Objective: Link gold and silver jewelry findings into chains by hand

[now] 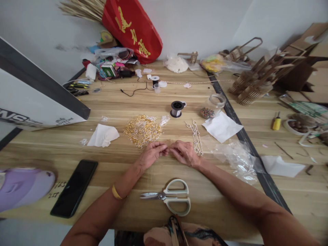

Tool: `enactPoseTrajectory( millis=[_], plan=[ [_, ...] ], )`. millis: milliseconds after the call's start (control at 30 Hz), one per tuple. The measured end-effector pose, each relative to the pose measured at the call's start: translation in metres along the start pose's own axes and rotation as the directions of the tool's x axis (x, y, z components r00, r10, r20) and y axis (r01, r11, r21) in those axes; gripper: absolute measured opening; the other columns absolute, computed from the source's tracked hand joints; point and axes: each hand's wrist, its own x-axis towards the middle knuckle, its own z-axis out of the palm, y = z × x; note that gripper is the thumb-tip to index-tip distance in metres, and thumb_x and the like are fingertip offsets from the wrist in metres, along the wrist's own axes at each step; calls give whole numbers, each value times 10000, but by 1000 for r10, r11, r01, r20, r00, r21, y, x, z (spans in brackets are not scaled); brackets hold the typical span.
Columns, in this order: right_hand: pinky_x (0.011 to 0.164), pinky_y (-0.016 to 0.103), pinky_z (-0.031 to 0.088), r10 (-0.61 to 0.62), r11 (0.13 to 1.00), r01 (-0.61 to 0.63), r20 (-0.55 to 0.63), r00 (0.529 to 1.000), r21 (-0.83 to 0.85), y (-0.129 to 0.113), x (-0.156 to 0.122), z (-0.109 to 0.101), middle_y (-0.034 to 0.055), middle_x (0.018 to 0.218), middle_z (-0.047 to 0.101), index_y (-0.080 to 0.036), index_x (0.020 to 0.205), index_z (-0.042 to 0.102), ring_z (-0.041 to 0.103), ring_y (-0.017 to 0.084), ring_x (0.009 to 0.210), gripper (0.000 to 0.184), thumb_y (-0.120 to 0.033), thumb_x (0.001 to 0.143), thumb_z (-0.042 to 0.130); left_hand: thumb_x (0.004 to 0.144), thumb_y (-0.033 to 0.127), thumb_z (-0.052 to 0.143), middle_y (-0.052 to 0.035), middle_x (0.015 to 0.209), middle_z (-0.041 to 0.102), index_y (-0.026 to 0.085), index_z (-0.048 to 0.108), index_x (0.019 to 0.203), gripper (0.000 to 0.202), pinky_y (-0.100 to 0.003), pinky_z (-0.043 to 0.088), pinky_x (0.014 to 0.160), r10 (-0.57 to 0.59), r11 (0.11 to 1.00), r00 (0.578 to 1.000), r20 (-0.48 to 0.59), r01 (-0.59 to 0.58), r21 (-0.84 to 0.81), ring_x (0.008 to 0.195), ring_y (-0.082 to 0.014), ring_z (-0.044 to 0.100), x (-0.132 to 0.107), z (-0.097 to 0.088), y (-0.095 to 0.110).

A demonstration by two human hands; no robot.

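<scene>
My left hand (pixel 153 152) and my right hand (pixel 185 152) meet over the middle of the table, both with fingertips pinched together. Between them is a thin thread, so fine that it barely shows; faint strands trail below my left hand. Just beyond my left hand lies a tangled heap of gold and clear beaded strands (pixel 143 131). Beaded chains with ring ends (pixel 196 136) lie beside my right hand. White-handled scissors (pixel 176 197) rest slightly apart on the table near my body. A spool of fine silvery line (pixel 176 109) stands behind the hands.
A black phone (pixel 74 188) and a folded white paper (pixel 104 135) lie to the left. On the right are a glass jar of beads (pixel 212 106), a white sheet (pixel 222 126) and clear plastic bags (pixel 238 159). A large box (pixel 38 92) juts in at left.
</scene>
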Motion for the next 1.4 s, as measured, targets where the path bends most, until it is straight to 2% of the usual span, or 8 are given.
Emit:
enactPoseTrajectory(
  millis=[1133, 1400],
  plan=[
    [571, 217, 439, 11, 1000, -11, 23, 1000, 9, 1, -1, 1, 23, 725, 594, -170, 932, 542, 549, 110, 620, 62, -187, 906, 488, 633, 240, 767, -42, 665, 666, 98, 688, 734, 192, -231, 454, 613, 15, 1000, 1000, 16, -15, 4, 614, -104, 592, 2, -3, -2],
    [590, 228, 447, 25, 1000, -26, 40, 999, 6, 3, -3, 3, 29, 752, 618, -178, 937, 538, 562, 118, 639, 66, -197, 909, 481, 597, 260, 788, -40, 647, 666, 95, 686, 715, 226, -232, 462, 604, 16, 1000, 1000, -1, -16, 24, 595, -105, 593, 1, 0, -1]
  ],
)
